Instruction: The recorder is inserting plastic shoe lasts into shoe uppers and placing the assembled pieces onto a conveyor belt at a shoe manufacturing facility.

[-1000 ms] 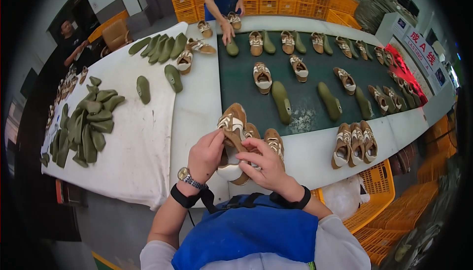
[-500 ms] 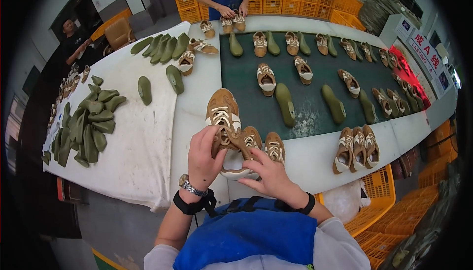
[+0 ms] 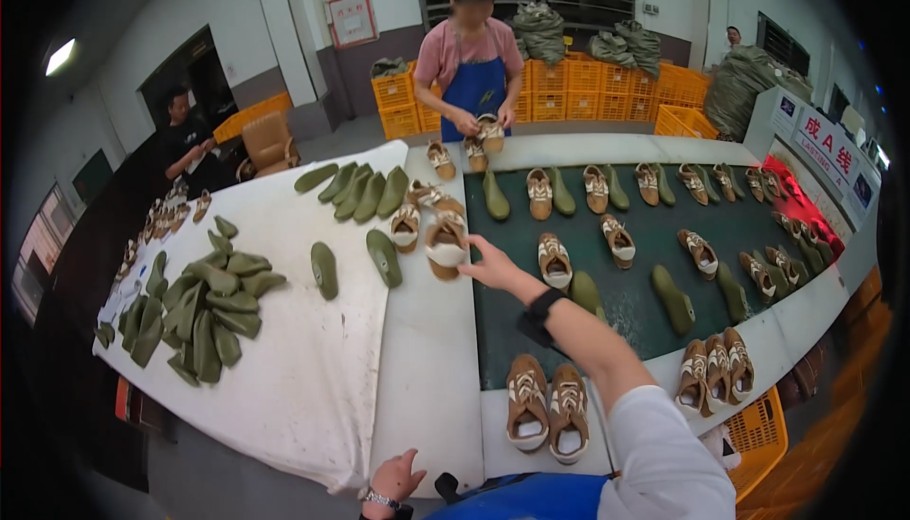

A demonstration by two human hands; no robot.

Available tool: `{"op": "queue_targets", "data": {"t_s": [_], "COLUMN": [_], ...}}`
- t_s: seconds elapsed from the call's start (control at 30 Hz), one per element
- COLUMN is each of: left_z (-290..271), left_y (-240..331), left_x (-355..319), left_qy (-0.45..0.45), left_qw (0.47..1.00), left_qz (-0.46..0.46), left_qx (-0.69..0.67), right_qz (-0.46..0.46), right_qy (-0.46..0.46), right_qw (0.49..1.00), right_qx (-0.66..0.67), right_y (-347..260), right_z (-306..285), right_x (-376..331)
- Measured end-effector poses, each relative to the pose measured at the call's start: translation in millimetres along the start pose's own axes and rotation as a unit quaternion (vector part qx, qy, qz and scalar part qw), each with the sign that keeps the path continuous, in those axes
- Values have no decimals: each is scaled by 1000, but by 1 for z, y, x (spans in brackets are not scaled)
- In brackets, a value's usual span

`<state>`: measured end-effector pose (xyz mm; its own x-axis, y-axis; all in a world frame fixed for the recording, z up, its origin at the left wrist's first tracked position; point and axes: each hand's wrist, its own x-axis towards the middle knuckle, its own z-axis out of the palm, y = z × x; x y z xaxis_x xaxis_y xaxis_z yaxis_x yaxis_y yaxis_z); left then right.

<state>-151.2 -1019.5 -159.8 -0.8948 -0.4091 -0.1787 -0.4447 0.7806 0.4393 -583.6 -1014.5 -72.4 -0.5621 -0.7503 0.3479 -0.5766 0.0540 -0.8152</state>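
My right arm reaches across the table, and my right hand (image 3: 492, 266) grips the heel end of a brown-and-white sneaker (image 3: 444, 243), slightly blurred. It is beside other sneakers (image 3: 405, 227) at the inner edge of the white cloth. Low in the view, my left hand (image 3: 398, 477) holds nothing, its thumb and fingers apart. Two more brown sneakers, one (image 3: 527, 402) and its neighbour (image 3: 568, 412), stand side by side on the near white ledge, heels toward me.
Green shoe lasts (image 3: 213, 307) lie heaped on the white cloth (image 3: 294, 368). A green belt (image 3: 626, 302) carries sneakers and lasts in rows. Three sneakers (image 3: 718, 373) stand at the near right. Across the table, a person in a blue apron (image 3: 479, 93) handles a sneaker. Orange crates (image 3: 758, 435) stand below.
The sneaker that both hands held in front of me is now far forward in my right hand. My left hand has let go and drawn back low. The view has tilted up.
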Motion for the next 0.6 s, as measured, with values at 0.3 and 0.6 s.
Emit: {"op": "queue_targets", "data": {"t_s": [0.3, 0.6], "left_z": [1, 87], "left_y": [36, 131], "left_x": [53, 148], "left_qy": [-17, -58], "left_qw": [993, 961], "left_qz": [114, 265], "left_qx": [13, -60], "right_qz": [15, 226], "right_qy": [-200, -55], "right_qw": [972, 958], "right_qx": [-125, -169], "right_y": [-22, 37], "right_z": [-70, -29], "right_x": [-142, -379]}}
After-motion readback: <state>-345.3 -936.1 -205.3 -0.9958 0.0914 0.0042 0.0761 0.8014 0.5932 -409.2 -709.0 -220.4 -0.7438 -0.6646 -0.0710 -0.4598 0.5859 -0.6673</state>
